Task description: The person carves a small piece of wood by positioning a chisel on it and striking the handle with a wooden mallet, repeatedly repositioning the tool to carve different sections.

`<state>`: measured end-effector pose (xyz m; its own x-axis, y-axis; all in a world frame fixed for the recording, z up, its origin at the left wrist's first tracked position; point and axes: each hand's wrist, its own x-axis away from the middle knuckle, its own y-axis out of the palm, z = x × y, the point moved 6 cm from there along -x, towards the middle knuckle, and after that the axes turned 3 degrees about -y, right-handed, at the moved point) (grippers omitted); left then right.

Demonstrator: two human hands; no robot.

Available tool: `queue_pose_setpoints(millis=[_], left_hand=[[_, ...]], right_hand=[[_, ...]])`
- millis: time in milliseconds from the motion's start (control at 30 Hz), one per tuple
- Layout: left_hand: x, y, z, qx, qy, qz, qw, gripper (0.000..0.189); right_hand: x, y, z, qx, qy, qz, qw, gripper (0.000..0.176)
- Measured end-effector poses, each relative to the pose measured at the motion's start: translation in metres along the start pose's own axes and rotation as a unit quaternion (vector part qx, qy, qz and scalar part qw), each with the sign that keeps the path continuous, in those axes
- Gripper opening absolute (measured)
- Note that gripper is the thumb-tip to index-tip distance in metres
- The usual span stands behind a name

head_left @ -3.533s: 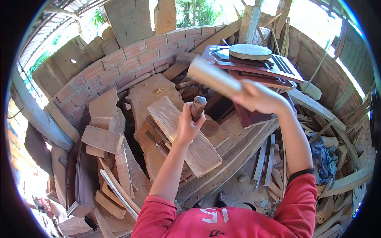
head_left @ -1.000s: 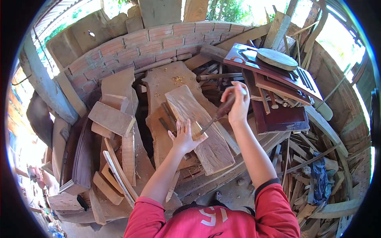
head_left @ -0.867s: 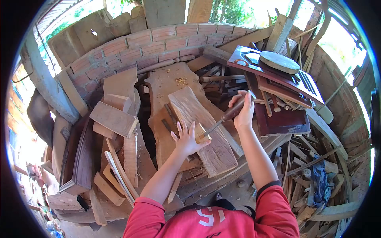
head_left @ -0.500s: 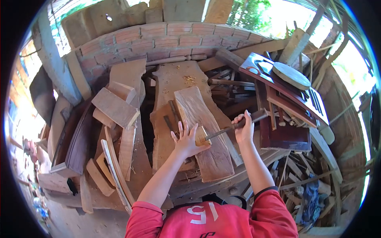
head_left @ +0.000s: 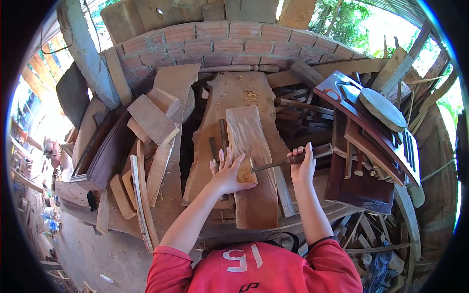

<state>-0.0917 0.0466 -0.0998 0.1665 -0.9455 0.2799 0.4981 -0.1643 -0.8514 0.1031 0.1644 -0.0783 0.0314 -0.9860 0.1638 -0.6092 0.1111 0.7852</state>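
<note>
My left hand (head_left: 227,172) lies over the left side of a small pale wooden block (head_left: 247,173), fingers spread, with the thumb along its near edge. The block rests on a long, rough wooden board (head_left: 256,205). In my right hand (head_left: 303,166) is a chisel (head_left: 273,165), closed around its wooden handle; the handle's thick end points right. The thin blade slants left, and its tip meets the right edge of the block. Two dark slim tools, whose kind I cannot make out, lie beyond my left hand on the wide slab.
Wood shavings (head_left: 251,94) lie on the wide slab (head_left: 234,85) under the board. Stacked offcuts (head_left: 153,119) stand left. Dark polished panels (head_left: 361,190) and a round wooden disc (head_left: 382,109) are piled right. A brick wall (head_left: 212,46) runs behind.
The view has shifted, so the bench appears farther right. The board looks turned straighter toward me. Both hands keep their holds, with the chisel tip still at the block.
</note>
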Motion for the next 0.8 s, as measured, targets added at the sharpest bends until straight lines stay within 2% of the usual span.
queue_pose_setpoints(millis=[500, 700, 800], left_hand=[[0.0, -0.001, 0.0, -0.007, 0.002, 0.0, 1.0, 0.105], [0.0, 0.002, -0.003, 0.01, 0.022, 0.023, 0.999, 0.103], [0.0, 0.002, -0.003, 0.019, 0.03, 0.037, 0.999, 0.104]], right_hand=[[0.01, 0.038, -0.005, 0.106, -0.041, -0.063, 0.992, 0.015], [0.028, 0.066, -0.006, 0.176, -0.1, -0.113, 0.973, 0.015], [0.034, 0.083, -0.006, 0.25, -0.168, -0.163, 0.939, 0.015]])
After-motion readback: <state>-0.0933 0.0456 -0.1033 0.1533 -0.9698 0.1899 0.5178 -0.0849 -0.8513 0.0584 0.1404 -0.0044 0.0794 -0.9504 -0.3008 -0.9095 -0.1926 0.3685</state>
